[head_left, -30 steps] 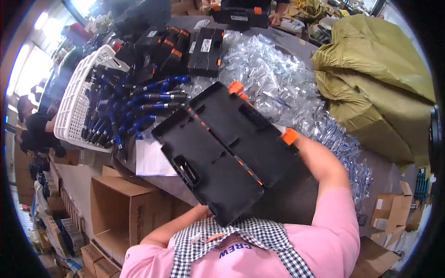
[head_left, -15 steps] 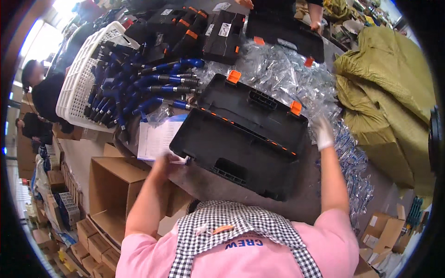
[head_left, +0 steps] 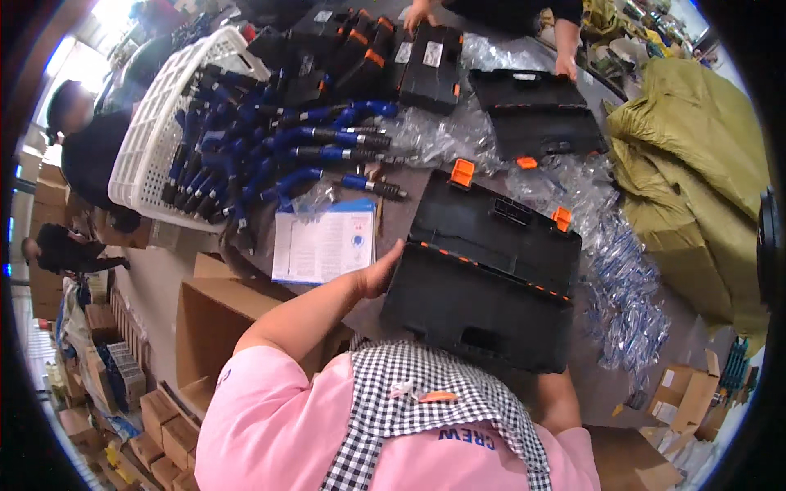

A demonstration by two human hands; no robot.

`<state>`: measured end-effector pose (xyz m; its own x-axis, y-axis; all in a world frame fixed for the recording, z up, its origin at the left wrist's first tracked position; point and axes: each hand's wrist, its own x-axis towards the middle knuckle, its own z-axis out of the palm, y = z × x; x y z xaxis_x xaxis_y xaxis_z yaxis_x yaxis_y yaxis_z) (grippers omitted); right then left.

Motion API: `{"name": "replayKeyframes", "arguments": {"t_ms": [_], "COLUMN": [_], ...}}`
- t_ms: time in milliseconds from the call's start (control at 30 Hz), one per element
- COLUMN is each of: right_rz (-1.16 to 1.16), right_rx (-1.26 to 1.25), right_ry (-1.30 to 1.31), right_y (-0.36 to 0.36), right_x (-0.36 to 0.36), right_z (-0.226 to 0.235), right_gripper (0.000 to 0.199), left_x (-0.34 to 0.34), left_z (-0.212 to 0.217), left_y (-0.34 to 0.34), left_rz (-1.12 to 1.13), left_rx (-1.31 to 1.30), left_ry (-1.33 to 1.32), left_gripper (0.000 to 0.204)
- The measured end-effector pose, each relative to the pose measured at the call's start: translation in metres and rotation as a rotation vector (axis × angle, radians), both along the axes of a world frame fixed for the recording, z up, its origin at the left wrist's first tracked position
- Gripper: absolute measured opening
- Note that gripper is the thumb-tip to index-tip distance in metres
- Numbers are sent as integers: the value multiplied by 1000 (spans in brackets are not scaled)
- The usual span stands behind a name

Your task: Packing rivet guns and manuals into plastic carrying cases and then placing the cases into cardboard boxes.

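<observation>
An open black tool case (head_left: 483, 307) with orange latches lies in front of me, its two halves hinged apart and bare inside. My left hand (head_left: 381, 273) is closed on the left edge of the case, near the hinge. The near right corner of the case covers my right hand; only that forearm shows, so its fingers are hidden. Left of the case lies a stack of printed sheets (head_left: 323, 243), with a small clear plastic bag (head_left: 315, 199) at its far edge.
A white basket (head_left: 135, 176) spills blue-and-black tools (head_left: 278, 151) toward the case. Bagged parts (head_left: 626, 278) cover the right side. Across the table, a co-worker's hands touch a closed case (head_left: 432, 65) and another open case (head_left: 540, 114). An open cardboard box (head_left: 217, 319) stands lower left.
The tool case has shifted right and nearer to me. My right hand has gone from its far right side to below its near corner. The co-worker's open case has turned.
</observation>
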<state>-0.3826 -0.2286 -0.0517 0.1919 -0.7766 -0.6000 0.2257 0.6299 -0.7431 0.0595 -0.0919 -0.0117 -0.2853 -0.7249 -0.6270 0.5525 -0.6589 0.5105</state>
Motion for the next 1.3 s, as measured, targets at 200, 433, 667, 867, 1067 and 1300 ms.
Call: {"name": "replayKeyframes", "arguments": {"t_ms": [200, 433, 667, 867, 1067, 1300], "right_rz": [-38, -127, 34, 494, 930, 905], "right_rx": [131, 151, -384, -1275, -2264, -2275], "right_ry": [-39, -74, 391, 847, 833, 1385], "right_y": [10, -25, -34, -11, 7, 17], "right_x": [-4, -63, 12, 132, 246, 225], "right_z": [-29, -45, 121, 243, 345, 359], "right_gripper": [41, 41, 47, 42, 53, 11], "left_x": [-9, 98, 167, 151, 64, -46], "left_z": [13, -20, -71, -27, 183, 271], "left_y": [20, -109, -108, -104, -67, -34], "left_rz": [64, 601, 854, 1450, 736, -248], "left_rx": [91, 320, 547, 298, -346, -1002], "left_ry": [86, -698, -1073, -790, -966, -1599], "left_gripper": [101, 98, 81, 42, 25, 38]}}
